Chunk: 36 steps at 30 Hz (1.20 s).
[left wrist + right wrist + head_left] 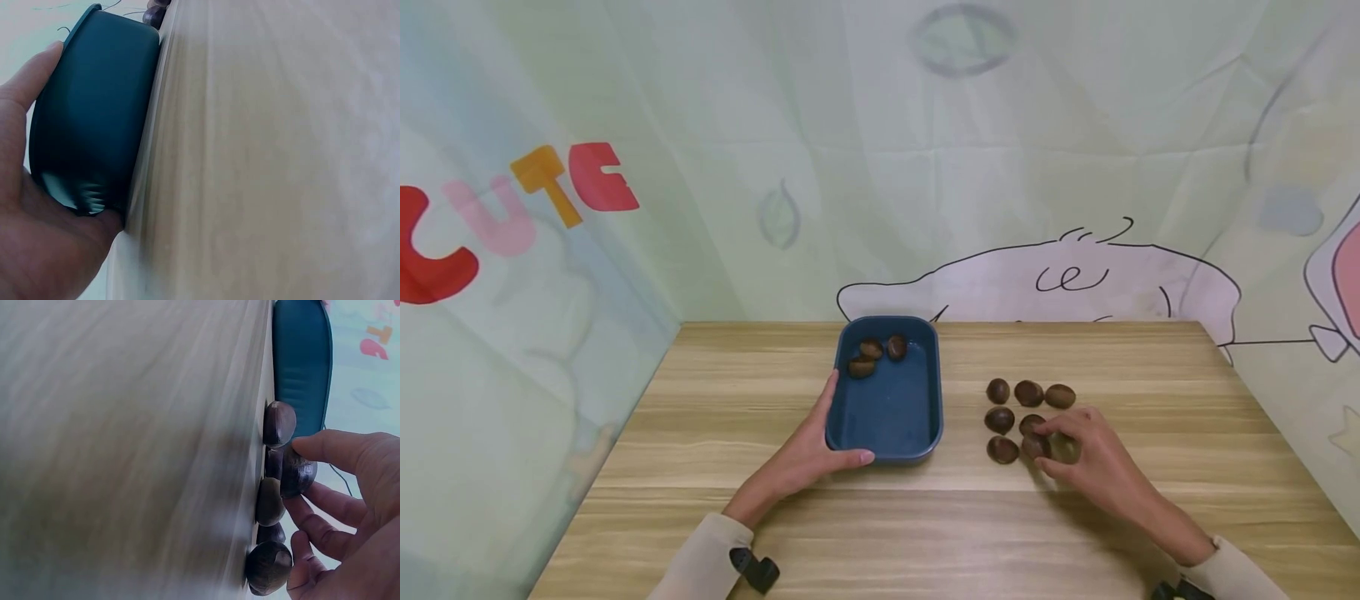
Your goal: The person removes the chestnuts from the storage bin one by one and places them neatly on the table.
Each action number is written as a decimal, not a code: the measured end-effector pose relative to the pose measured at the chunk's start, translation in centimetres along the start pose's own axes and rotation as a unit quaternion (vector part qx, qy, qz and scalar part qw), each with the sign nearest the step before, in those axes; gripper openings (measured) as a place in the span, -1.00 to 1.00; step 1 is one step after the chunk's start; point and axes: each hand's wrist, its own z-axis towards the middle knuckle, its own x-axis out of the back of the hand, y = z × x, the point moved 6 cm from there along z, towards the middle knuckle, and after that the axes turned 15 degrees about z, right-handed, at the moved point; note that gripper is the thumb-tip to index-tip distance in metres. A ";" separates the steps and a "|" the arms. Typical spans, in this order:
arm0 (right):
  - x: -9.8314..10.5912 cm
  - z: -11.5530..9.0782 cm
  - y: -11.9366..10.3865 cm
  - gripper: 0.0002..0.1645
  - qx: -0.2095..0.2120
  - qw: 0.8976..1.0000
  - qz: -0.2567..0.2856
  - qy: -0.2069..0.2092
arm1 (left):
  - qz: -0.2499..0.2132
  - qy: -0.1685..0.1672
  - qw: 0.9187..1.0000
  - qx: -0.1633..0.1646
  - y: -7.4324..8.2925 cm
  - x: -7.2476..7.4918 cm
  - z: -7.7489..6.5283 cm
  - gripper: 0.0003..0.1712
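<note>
A dark blue rectangular tray (891, 417) stands on the table, with three brown chestnuts (897, 347) near its far left corner. My left hand (808, 450) holds the tray's near left corner, thumb along the front and fingers against the left side; the left wrist view shows the palm close to the tray's wall (94, 94). To the right of the tray, several chestnuts (999, 419) lie in short rows. My right hand (1097, 458) pinches one chestnut (297, 472) between thumb and fingertips, just above the others at the near end of the group.
The wooden table (925, 533) ends at a fabric backdrop (737, 208) printed with letters and a cartoon outline. A strip of tabletop lies between the tray and the loose chestnuts. Dark wrist cameras (755, 570) sit at both sleeves.
</note>
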 end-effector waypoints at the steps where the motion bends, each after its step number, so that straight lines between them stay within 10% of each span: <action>1: 0.0 0.0 0.1 -0.47 0.001 1.000 -0.003 -0.001 | -0.001 0.001 1.000 0.000 0.0 0.0 0.0 0.57; 36: 0.8 1.6 -0.3 -0.60 0.044 0.999 -0.011 0.020 | 0.000 0.003 1.000 -0.006 -0.2 -0.1 0.1 0.57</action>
